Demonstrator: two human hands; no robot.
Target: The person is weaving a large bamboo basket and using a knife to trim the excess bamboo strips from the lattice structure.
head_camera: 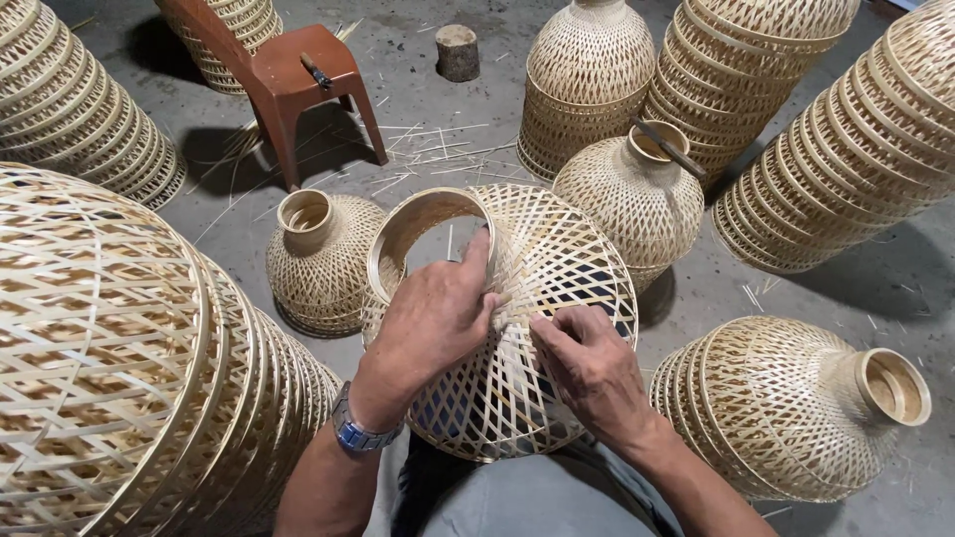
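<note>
From your head camera: the woven bamboo shade (542, 259) lies tilted across your lap, its round neck opening toward the floor ahead; your left hand (433, 318) presses on its lattice near the neck, fingers closed against the strips; your right hand (587, 363) pinches a strip just beside it; a stacked pile of shades (129, 378) sits left, a red stool (298, 75) beyond.

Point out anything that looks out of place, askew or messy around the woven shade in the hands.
Loose bamboo slivers lie scattered over the floor by the red chair. A stick lies askew across the mouth of one shade. The stack at right lies tipped on its side. The held shade looks intact under both hands.
</note>
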